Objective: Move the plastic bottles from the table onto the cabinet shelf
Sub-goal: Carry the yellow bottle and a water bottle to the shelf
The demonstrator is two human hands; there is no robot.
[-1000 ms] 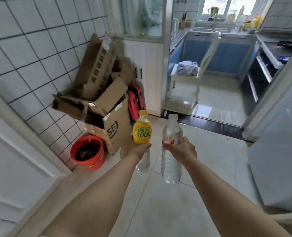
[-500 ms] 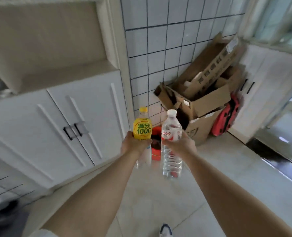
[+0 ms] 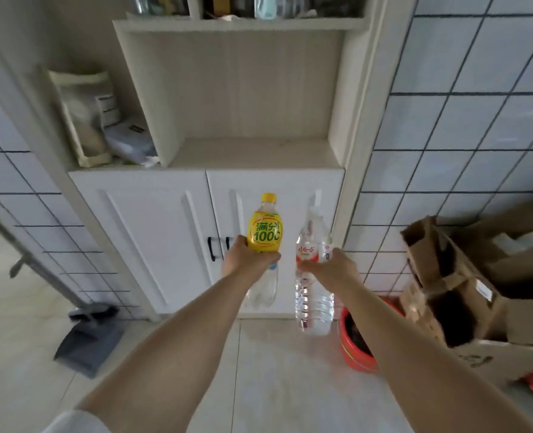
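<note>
Bottles were both in your hands, held upright in front of the white cabinet doors (image 3: 153,232), below the open shelf. Your left hand (image 3: 246,260) gripped the yellow-labelled bottle (image 3: 264,235) around its middle, fingers curled round it just under the label; yellow cap on top, clear lower body showing beneath the hand. Your right hand (image 3: 330,267) gripped the clear water bottle (image 3: 313,295) around its upper body, at the red-and-white label; its white cap was blurred against the door. The two bottles sat side by side, near each other but apart.

Cabinet shelf (image 3: 252,153), the open compartment above the doors, faced you straight on. The compartment to its left held a pale bag (image 3: 81,120) and some blurred items. Tiled wall on both sides of the cabinet. On the floor: grey dustpan (image 3: 87,339) to your left, red bucket (image 3: 357,354) just right of the water bottle, cardboard boxes (image 3: 465,289) further right.
</note>
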